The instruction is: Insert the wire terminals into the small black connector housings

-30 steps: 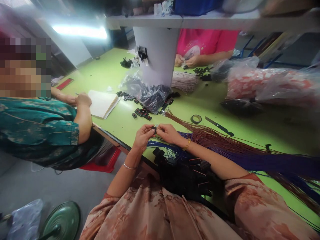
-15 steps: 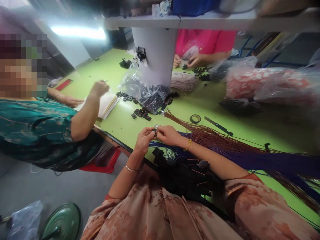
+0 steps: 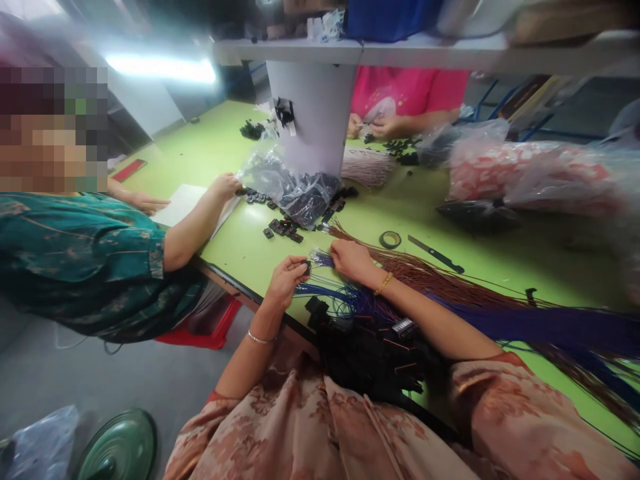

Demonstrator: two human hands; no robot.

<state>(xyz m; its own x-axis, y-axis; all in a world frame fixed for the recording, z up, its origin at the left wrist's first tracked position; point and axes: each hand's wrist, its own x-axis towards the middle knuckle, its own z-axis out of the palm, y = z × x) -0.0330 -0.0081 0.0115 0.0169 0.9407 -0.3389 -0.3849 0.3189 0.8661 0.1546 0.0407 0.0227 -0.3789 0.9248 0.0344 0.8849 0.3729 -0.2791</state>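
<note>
Your left hand (image 3: 289,278) is up just past the near edge of the lime-green worktable (image 3: 235,240), fingers pinched closed on a small black plastic connector (image 3: 306,267) that sits right at your fingertips. Your right hand (image 3: 353,259) is just to the right and a touch farther out, apart from the left, fingers curled down onto the bundle of thin blue wires (image 3: 345,297) where their ends fan out; whether it actually grips a wire is too blurred to tell. Those blue wires trail right, alongside a long sheaf of brown wires (image 3: 425,273) lying across the table. Close to your body sits a heap of black finished connectors (image 3: 370,350). Farther out, loose black connector housings (image 3: 283,228) lie scattered beside a clear plastic bag of black parts (image 3: 295,190), with a small roll of dark tape (image 3: 391,239) and a black-handled cutter (image 3: 435,253) to the right. On your left, a person in a teal patterned sleeve (image 3: 100,260) reaches a hand (image 3: 225,185) toward a white notepad (image 3: 180,203).
</note>
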